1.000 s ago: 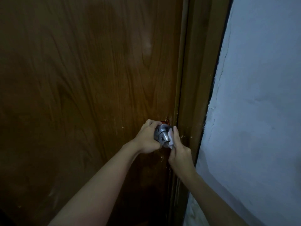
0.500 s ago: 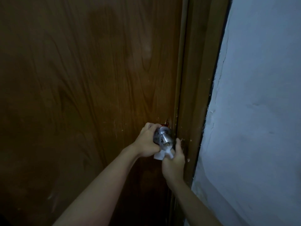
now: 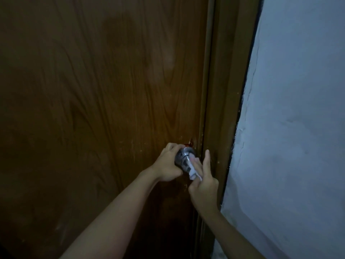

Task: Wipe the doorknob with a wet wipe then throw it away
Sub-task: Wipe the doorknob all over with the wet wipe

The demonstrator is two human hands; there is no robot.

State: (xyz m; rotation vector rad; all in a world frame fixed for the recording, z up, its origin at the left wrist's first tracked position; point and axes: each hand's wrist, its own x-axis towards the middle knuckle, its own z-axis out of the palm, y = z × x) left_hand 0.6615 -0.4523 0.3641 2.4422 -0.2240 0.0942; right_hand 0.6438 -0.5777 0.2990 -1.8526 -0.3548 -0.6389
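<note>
A round silver doorknob (image 3: 183, 158) sticks out of the brown wooden door (image 3: 97, 109) near its right edge. My left hand (image 3: 167, 165) wraps around the knob's left side and grips it. My right hand (image 3: 202, 179) presses a crumpled white wet wipe (image 3: 193, 170) against the knob's right front face, with the index finger stretched upward. Much of the wipe is hidden under my right fingers.
The brown door frame (image 3: 224, 90) runs down just right of the knob. A pale plastered wall (image 3: 298, 128) with a cracked edge fills the right side. A small chipped reddish spot (image 3: 190, 146) marks the door just above the knob.
My right hand with the wipe dropped below the knob half a second ago and has come back up onto its right face. My left hand has kept its grip.
</note>
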